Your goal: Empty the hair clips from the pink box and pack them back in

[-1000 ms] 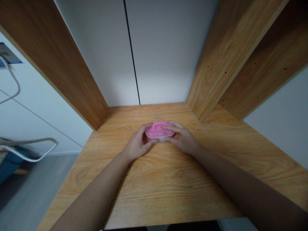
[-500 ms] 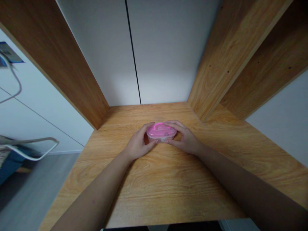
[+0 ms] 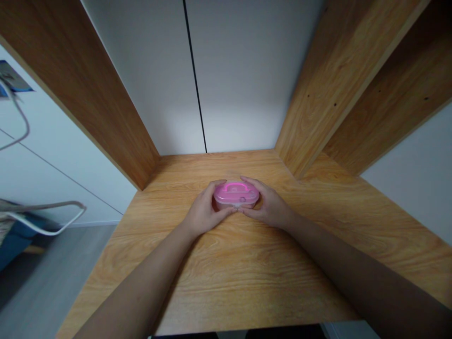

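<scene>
Box [image 3: 231, 197] is on the table [image 3: 240, 273], upright, near mid-view, well back from the near edge and closer to the back panel [image 3: 243, 80], not touching it. Oval, long axis left-right. Lid [image 3: 229, 197] is translucent pink and sits on the base [image 3: 221, 205], which looks paler and clearer. Handle [image 3: 236, 184] is brighter pink, arched over the lid top. Both hands on box, one per end. Left hand [image 3: 206, 211]: part-curled, thumb along the front, fingers round the left end to the far side; spread about matches the box's depth. Right hand [image 3: 269, 205]: near mirror image, thumb along the front, a finger reaching round the far right rim. Thumb tips nearly meet at front centre and cover most of it. Small gap between each palm and its box end, so hold is by fingers and thumbs. Can't tell how hard they press; some fingertips are hidden behind box. Forearms [image 3: 148, 273] come in from the near corners, low over table. Wood panel [image 3: 88, 84] at left, wood post [image 3: 332, 99] with small dark holes at right, dark seam [image 3: 195, 77] down the back panel. Past table's left edge: white cabinet [image 3: 70, 155], pale tube [image 3: 52, 205] bent in a loop, grey floor [image 3: 81, 263].
</scene>
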A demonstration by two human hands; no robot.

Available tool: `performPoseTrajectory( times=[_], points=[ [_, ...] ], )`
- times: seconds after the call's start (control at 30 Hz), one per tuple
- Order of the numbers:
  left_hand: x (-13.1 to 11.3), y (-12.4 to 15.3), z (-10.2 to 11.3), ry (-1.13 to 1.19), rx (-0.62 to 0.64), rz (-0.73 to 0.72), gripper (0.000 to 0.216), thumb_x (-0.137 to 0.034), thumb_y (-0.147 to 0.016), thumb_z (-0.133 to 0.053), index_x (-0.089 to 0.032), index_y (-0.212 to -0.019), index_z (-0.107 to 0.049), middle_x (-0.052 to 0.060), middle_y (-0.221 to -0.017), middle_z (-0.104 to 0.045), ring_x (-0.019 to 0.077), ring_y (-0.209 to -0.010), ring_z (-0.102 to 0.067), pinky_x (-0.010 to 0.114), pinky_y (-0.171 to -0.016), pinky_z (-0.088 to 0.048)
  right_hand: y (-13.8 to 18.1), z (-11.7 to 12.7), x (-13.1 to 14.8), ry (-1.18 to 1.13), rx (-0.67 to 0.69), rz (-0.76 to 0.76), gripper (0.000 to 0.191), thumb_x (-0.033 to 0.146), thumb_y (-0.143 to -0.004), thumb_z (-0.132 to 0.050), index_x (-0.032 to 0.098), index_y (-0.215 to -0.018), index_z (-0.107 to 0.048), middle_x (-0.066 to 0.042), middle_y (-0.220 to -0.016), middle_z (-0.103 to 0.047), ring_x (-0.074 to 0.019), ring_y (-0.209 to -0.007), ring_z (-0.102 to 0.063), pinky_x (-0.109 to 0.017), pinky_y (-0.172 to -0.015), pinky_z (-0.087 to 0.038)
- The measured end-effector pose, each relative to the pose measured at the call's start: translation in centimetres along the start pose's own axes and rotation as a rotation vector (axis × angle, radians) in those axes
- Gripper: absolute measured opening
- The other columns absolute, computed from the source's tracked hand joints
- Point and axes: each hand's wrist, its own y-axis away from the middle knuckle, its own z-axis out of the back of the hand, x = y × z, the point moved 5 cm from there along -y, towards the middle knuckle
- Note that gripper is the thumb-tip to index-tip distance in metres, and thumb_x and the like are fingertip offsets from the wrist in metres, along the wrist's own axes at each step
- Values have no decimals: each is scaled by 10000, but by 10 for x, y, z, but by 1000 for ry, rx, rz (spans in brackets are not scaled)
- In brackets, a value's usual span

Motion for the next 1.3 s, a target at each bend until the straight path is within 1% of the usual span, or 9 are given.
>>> performPoseTrajectory(
  times=[0.2, 0.37, 0.57, 0.77, 0.9, 1.0, 1.1, 1.17, 1.3],
  points=[
    [-1, 1, 0, -52, 11, -14, 708, -455, -802, -795, -221, -1377, -454, 142, -1387, -594, 305, -1256, -609, 470, -1077, -501, -2, 0, 2, 8, -24, -37, 833, 368, -706, -829, 221, -1454, -495, -119, -1385, -627, -284, -1230, -637, -434, -1060, -525],
    [-1, 1, -1, -97, 11, 4, 709, -481, -813, -777, -215, -1383, -450, 147, -1390, -596, 313, -1250, -612, 477, -1073, -500, -5, 0, 5, 20, -24, -73, 836, 326, -656, -835, 215, -1424, -524, -113, -1338, -660, -285, -1178, -665, -427, -1024, -544],
    [-4, 1, -1, -125, 27, -4, 687, -476, -839, -747, -210, -1392, -436, 156, -1386, -596, 316, -1239, -618, 474, -1053, -508, -5, 0, 2, 64, -9, -98, 836, 359, -646, -837, 223, -1413, -533, -103, -1337, -665, -282, -1174, -668, -423, -1016, -546],
    [-5, 0, -1, -152, 27, -11, 685, -481, -843, -736, -206, -1394, -436, 162, -1380, -601, 323, -1240, -618, 476, -1044, -510, -7, 3, 3, 128, -12, -124, 812, 371, -621, -838, 213, -1370, -570, -99, -1293, -695, -287, -1140, -688, -422, -1000, -552],
    [-4, 0, -1, -174, 38, -7, 693, -497, -845, -727, -198, -1395, -430, 170, -1364, -612, 330, -1211, -636, 484, -1018, -522, -7, 3, 2, 164, -21, -109, 804, 389, -610, -841, 221, -1351, -577, -96, -1273, -706, -295, -1115, -699, -432, -973, -565],
    [-4, 0, -1, -190, 36, -4, 662, -478, -862, -706, -201, -1394, -427, 171, -1350, -622, 333, -1193, -647, 487, -996, -533, -7, 3, 1, 192, -35, -97, 785, 407, -605, -848, 225, -1325, -592, -96, -1235, -722, -303, -1084, -710, -446, -948, -575],
    [-4, 1, -2, -195, 29, -6, 649, -462, -865, -702, -201, -1394, -430, 173, -1350, -624, 336, -1194, -648, 490, -993, -535, -6, 2, -1, 203, -34, -105, 775, 410, -613, -851, 237, -1322, -591, -87, -1211, -732, -301, -1064, -717, -444, -929, -582],
    [-4, 2, -2, -190, 21, -5, 657, -465, -859, -712, -196, -1391, -435, 174, -1347, -625, 333, -1194, -648, 488, -994, -536, -6, 2, -1, 189, -22, -88, 777, 411, -632, -849, 240, -1340, -576, -88, -1239, -720, -298, -1086, -709, -443, -944, -577],
    [-2, 2, -2, -173, 14, -6, 684, -473, -846, -735, -201, -1398, -436, 168, -1372, -609, 324, -1234, -627, 487, -1036, -517, -6, 5, 2, 159, 17, 12, 767, 431, -721, -819, 232, -1402, -528, -117, -1333, -661, -296, -1186, -659, -453, -1022, -537]
  ],
)
